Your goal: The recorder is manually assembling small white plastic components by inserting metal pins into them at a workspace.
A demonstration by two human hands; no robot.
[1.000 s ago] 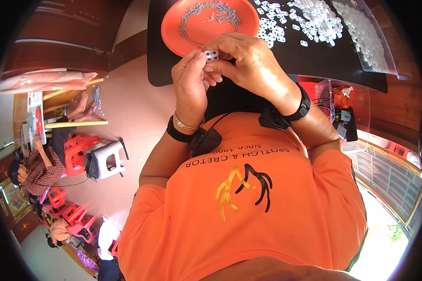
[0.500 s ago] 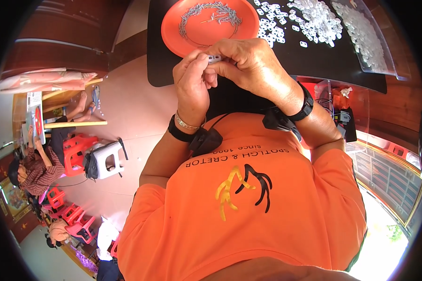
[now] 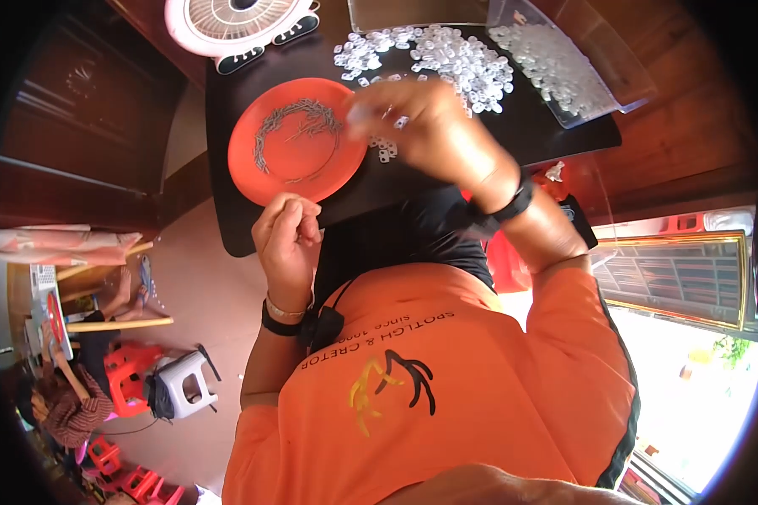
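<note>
My right hand (image 3: 429,130) is raised over the right rim of the round red plate (image 3: 303,164), smeared by motion. A small white piece with dark holes (image 3: 401,122) shows by its fingers; whether it is held or lies behind them I cannot tell. Near the plate's front edge my left hand (image 3: 286,240) has its fingers curled in, and what they hold, if anything, is hidden. Thin grey metal pins or screws (image 3: 274,126) form a loose ring on the plate. Beyond my right hand, small clear-white plastic pieces (image 3: 459,63) are heaped on the black table (image 3: 514,139).
A clear bin (image 3: 556,76) of similar white pieces stands at the table's right end. At the back left sits a pink-and-white fan (image 3: 242,21). Farther left are a seated person (image 3: 72,408), red stools (image 3: 130,374) and a white stool (image 3: 185,387).
My hands have come apart from around the small white piece. The right has moved up over the plate's right rim; the left has dropped toward me. The view has shifted, bringing in the fan.
</note>
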